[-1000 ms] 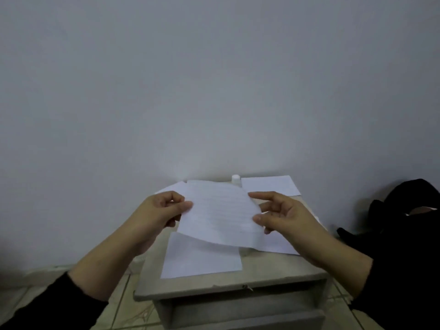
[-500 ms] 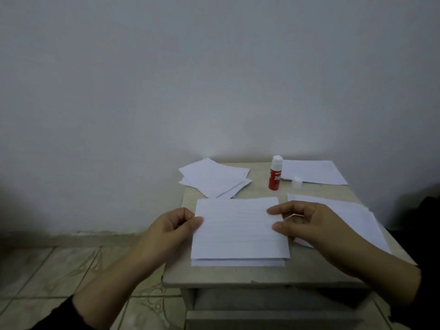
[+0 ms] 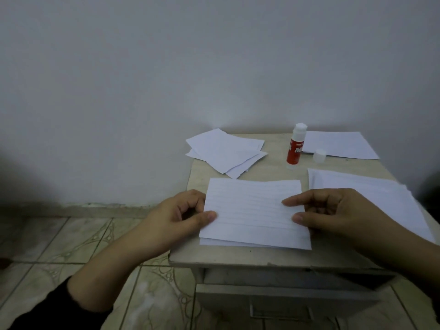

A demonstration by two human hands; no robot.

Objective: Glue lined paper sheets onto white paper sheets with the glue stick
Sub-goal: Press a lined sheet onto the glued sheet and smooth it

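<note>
- Head view looks down on a small pale table (image 3: 269, 258) in the lower right of the frame, set against a plain wall (image 3: 166, 67), with a tiled floor (image 3: 71, 234) to the lower left.
- At the near middle of the table lies a lined sheet (image 3: 252, 210), resting on a white sheet (image 3: 214, 242) whose edge peeks out along the bottom and lower left.
- At the left edge of the lined sheet, the left hand (image 3: 176, 217) pinches the paper: the thumb lies on top, the other fingers curl beside and under the edge.
- At the right edge, the right hand (image 3: 333, 213) pinches the same sheet, with the forefinger stretched over the top and the thumb on the paper below it; the remaining fingers are loosely curled behind.
- Both forearms enter from the bottom corners, and a dark sleeve (image 3: 47, 310) shows on the left one.
- Standing upright toward the back of the table, right of centre, is the red glue stick (image 3: 295, 146), uncapped, with its white tip showing.
- Its small white cap (image 3: 319, 156) stands just to the right, apart from the stick.
- A loose fanned pile of papers (image 3: 223, 151) sits at the back left corner, overhanging the edge.
- Another sheet (image 3: 340, 144) lies flat at the back right, behind the cap.
- A stack of white sheets (image 3: 371, 194) lies at the right, partly under the right wrist.
- Below the table top, a drawer front (image 3: 281, 303) is visible.
</note>
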